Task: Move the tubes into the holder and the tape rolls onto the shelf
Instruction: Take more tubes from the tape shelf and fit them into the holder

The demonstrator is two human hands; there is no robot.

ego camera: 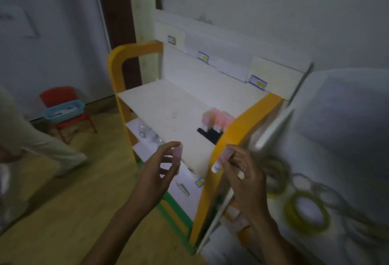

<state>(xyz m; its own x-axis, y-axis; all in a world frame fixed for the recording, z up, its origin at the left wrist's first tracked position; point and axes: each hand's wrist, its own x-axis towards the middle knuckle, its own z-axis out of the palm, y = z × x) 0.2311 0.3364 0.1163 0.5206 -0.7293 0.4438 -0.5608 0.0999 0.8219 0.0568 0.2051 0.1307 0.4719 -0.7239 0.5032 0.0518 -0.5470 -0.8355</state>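
Note:
My left hand holds a pink tube between fingers and thumb, just in front of the white shelf. My right hand pinches a second pink-and-white tube beside the shelf's orange side panel. On the shelf's right end stands a black holder with several pink tubes in it. Yellow-green tape rolls lie on the white surface at the right. The picture is blurred.
Lower shelves hold clear bottles and small labelled items. A red chair with a blue basket stands at the back left. Another person's leg crosses the wooden floor at the left. A white bag rises at the right.

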